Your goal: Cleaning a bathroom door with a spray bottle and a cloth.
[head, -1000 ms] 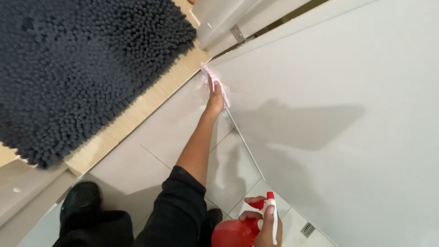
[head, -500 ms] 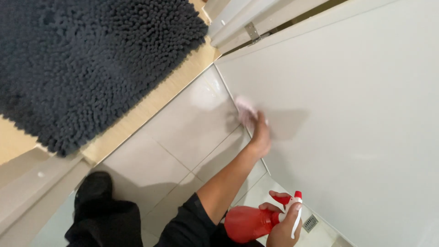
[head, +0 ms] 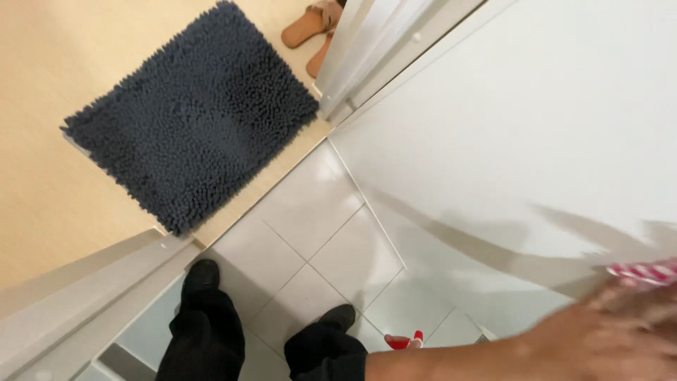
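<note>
Head view, looking straight down while standing.

- Left hand (head: 620, 331): lower right corner, heavily motion-blurred. The forearm enters from bottom centre and runs rightward towards the white wall (head: 536, 127). Cannot tell whether the fingers are spread or curled.
- Striped cloth (head: 645, 271), red and white: sits at the far edge of that hand, on the wall side, against or just off the wall panel. Only a narrow strip shows, with its long axis roughly level across the frame. Hand and cloth appear to touch, but the blur hides the grip itself.
- Red spray bottle (head: 404, 342): only its red-and-white top peeks out above the forearm, back near the body and well apart from the cloth. The right hand is not in view.
- Relation of note: the cloth lies ahead of the left hand, up and to the right; the bottle lies behind it, towards the feet.

Surroundings:
- Two black-clad feet (head: 201, 271) stand on pale floor tiles (head: 310, 204).
- Dark shaggy mat (head: 190, 120) lies beyond the threshold on a tan floor.
- Tan sandals (head: 310, 25) sit at the top edge, beside the door frame (head: 360, 56).
</note>
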